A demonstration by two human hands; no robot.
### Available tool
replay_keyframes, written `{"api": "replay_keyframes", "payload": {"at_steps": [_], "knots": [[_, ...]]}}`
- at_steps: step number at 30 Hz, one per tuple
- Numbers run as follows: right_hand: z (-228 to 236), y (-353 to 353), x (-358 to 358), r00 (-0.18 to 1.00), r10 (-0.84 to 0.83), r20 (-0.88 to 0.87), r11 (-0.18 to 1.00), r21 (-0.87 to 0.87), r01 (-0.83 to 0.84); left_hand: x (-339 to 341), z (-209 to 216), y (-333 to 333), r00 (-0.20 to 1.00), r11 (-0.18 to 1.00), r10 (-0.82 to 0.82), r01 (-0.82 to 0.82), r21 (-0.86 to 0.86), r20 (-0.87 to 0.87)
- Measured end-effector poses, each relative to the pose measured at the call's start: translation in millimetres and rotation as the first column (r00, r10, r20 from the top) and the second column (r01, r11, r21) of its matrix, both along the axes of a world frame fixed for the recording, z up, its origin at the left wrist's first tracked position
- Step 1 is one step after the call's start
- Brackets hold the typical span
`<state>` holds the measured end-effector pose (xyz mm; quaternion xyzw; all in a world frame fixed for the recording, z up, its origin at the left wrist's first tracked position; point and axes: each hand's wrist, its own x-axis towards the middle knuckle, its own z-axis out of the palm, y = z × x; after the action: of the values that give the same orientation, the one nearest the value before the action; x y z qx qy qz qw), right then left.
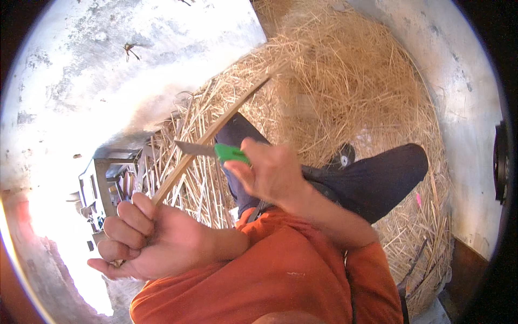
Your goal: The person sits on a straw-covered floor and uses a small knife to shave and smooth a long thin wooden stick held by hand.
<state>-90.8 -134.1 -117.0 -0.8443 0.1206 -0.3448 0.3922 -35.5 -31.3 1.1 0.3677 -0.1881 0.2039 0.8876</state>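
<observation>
In the head view, the left hand [162, 237] is closed, its curled fingers wrapped around the near end of a long, narrow, pale tan strip of bamboo or wood [175, 181]. The strip slants up and away from that fist, passing in front of the left leg of the dark navy trousers [240, 129] toward a heap of dry, golden, straw-like shavings [350, 81]. The right hand [272, 170] is also closed, gripping the bright green handle of a knife [232, 154], whose flat grey blade [195, 149] points left and lies across the strip, a little beyond the left fist. Whether the edge is actually biting into the strip cannot be told from here.

For good shaving, I would judge, the blade should lie at a low angle to the strip, with light, even pressure, so that it peels thin slivers instead of digging in. The strokes are best directed away from the left fist and kept clear of the leg behind the strip. Since the far end looks poorly supported, a firm left grip matters: a strip this slender could flex or twist under the blade and spoil the cut.
</observation>
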Motion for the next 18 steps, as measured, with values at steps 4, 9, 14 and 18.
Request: {"api": "replay_keyframes", "payload": {"at_steps": [4,9,14,18], "knots": [[11,13,-1,0.993,-0.031,-0.115,0.999,0.016,0.033,1,12,-14,0.992,0.993,0.117,-0.118,-0.017,-0.053],[44,33,-18,0.995,0.055,-0.082,0.997,0.065,-0.050,-9,4,-4,0.990,0.997,-0.078,0.076,0.027,0.118],[24,12,-18,0.990,-0.042,-0.137,0.996,-0.083,0.030,-13,3,-8,0.986,0.996,-0.088,0.088,0.003,0.139],[-72,-67,-12,0.722,-0.449,-0.527,0.893,-0.292,0.342,-11,9,3,0.983,0.990,-0.132,0.138,-0.038,0.129]]}}
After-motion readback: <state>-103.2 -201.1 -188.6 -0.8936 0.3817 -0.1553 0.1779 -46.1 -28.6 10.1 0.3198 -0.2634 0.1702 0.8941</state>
